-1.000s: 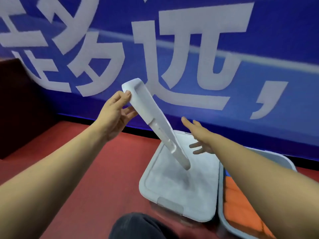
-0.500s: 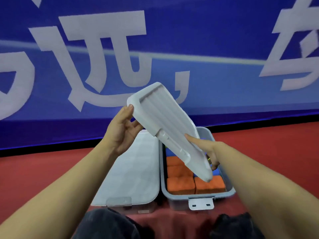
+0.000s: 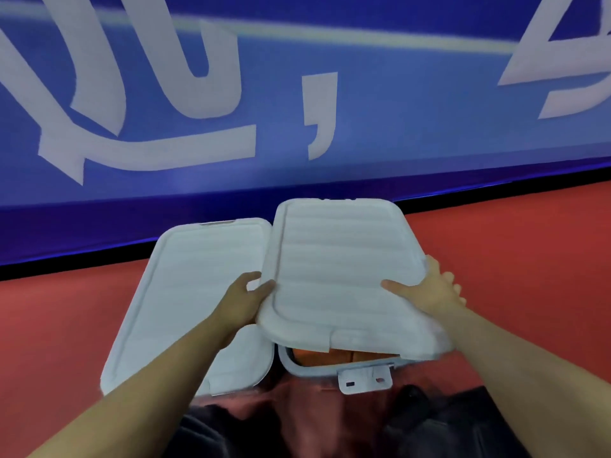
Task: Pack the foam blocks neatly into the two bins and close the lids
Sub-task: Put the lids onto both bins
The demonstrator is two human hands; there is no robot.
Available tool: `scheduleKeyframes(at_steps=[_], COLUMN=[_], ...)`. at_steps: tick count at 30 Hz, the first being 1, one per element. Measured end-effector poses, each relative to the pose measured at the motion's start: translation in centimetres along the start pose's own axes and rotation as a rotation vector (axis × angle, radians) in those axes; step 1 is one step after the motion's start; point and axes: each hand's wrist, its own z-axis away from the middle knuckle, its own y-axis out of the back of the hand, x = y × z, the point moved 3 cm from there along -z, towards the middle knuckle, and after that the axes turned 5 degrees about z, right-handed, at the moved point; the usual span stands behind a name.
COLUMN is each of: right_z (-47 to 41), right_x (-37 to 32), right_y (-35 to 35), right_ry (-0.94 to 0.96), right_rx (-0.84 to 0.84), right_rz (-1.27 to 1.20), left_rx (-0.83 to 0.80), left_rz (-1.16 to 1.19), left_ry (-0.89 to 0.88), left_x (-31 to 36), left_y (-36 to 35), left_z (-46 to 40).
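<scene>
Two grey bins stand side by side on the red floor. The left bin's lid lies flat on it. Over the right bin I hold a second white ribbed lid, tilted, its near edge raised above the rim. My left hand grips the lid's left edge, thumb on top. My right hand grips its right edge, thumb on top and fingers behind. Orange foam blocks show in the gap under the lid. A grey latch hangs at the right bin's front.
A blue banner with large white characters runs along the wall just behind the bins. Red floor spreads left and right. My dark-clothed knees are at the bottom edge, close to the bins.
The lid has come down from a steep tilt in the air to nearly flat over the right bin. My right hand moved from its underside to its right edge.
</scene>
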Motion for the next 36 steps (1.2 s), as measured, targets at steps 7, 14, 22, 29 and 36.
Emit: scheduleKeyframes(at_steps=[7, 14, 22, 29, 36], right_z=[-4.5, -7.2, -8.1, -5.6, -0.5], right_x=[2.3, 3.9, 5.6, 2.4, 3.0], right_y=[-3.8, -7.4, -8.4, -8.5, -13.2], right_ry=[0.028, -0.003, -0.16, 0.227, 0.729], right_rx=[0.017, -0.157, -0.203, -0.054, -0.393], right_rz=[0.133, 0.098, -0.001, 0.379, 0.589], left_rx=[-0.092, -0.171, -0.489, -0.454, -0.416], left_rz=[-0.517, -0.781, -1.15, -1.213, -1.309], left_ry=[0.148, 0.078, -0.036, -0.104, -0.16], left_x=[-6.9, -8.1, -12.0, -11.9, -11.4], left_y=[-3.0, -4.6, -6.6, -6.3, -6.8], left_z=[-5.1, -7.0, -7.5, -7.9, -7.1])
